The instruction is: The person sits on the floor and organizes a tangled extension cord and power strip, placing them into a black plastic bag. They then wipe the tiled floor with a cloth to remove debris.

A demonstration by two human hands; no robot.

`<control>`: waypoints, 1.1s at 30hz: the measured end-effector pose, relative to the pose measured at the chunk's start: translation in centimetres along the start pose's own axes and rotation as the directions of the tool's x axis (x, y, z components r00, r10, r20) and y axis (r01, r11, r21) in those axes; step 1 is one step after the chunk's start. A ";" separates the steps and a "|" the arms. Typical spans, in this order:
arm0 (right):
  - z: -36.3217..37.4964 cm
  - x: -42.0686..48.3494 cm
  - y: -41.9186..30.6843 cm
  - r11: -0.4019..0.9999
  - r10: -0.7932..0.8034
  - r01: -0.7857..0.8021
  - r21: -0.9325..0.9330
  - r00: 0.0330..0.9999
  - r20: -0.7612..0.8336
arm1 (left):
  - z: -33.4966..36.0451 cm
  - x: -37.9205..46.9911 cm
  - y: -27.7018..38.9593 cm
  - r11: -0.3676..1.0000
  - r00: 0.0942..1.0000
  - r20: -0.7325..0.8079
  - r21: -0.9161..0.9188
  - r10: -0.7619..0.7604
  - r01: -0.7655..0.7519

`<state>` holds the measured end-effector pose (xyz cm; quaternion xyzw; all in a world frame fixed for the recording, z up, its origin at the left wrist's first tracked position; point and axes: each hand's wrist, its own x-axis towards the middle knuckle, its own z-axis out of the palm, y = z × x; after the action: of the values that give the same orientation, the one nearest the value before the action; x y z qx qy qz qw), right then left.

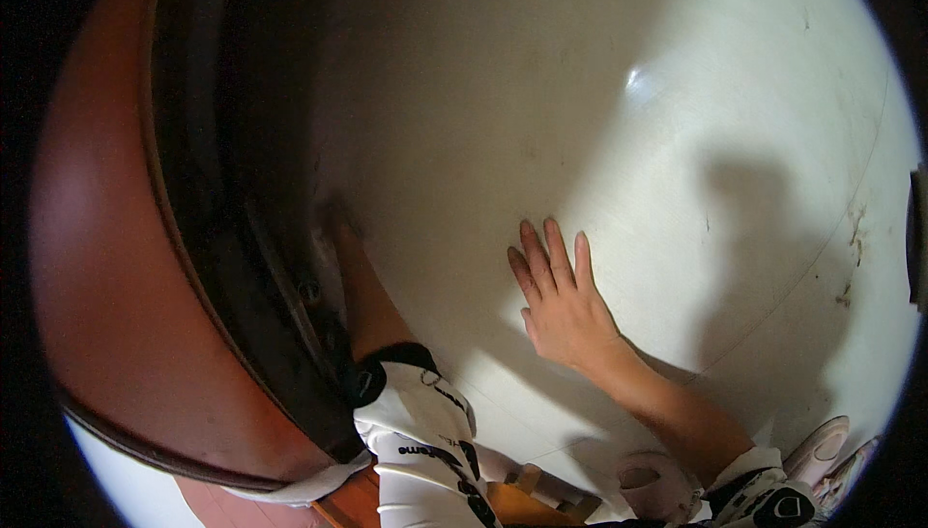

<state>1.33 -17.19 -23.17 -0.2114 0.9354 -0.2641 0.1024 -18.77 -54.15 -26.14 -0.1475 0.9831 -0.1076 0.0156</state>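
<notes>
My right hand [565,303] presses palm down on the pale tiled floor [507,129], fingers spread, holding nothing. To its left, my left hand [335,227] reaches into the dark gap along a reddish-brown piece of furniture [109,252]. Deep shadow hides its fingers, so I cannot tell whether it holds anything. Beside my left forearm a dark curved edge [283,289] runs within the gap, with a small round fitting [310,291] close by. White printed sleeves cover both upper arms.
Pinkish shoes [819,448] show at the lower right. An orange-brown wooden object [522,502] lies low, below my arms. A dark object [917,238] stands at the right rim. Brown marks [857,238] dot the floor there, and shadows cross it.
</notes>
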 end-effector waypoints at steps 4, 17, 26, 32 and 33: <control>1.3 0.0 0.0 0.997 -0.048 0.051 -0.050 0.997 0.056 | 1.4 7.6 9.1 0.981 0.990 -0.043 -0.136 0.135 -0.140; 4.5 -0.9 1.3 0.776 0.124 0.010 0.630 0.978 -0.169 | -3.8 -0.5 42.2 0.396 0.645 -0.490 -0.521 0.586 -0.756; 0.6 -6.8 -2.6 0.830 -0.283 0.272 0.487 0.958 -0.051 | -14.2 -14.7 43.4 -0.042 0.443 -0.487 -0.707 0.753 -0.706; -8.3 -13.3 -3.6 0.813 -0.471 0.413 0.410 0.881 0.048 | -18.2 -19.3 36.7 -0.191 0.737 -0.260 -0.965 0.623 -0.179; -9.1 -16.3 -4.3 0.761 -0.434 0.360 0.539 0.901 0.011 | -18.7 -21.0 34.6 -0.183 0.788 -0.054 -0.980 0.614 0.075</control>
<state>14.55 -9.11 -11.90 -0.3863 0.7518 -0.5096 0.1609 -9.80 -11.81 -15.35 0.0981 0.6932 0.6969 0.1555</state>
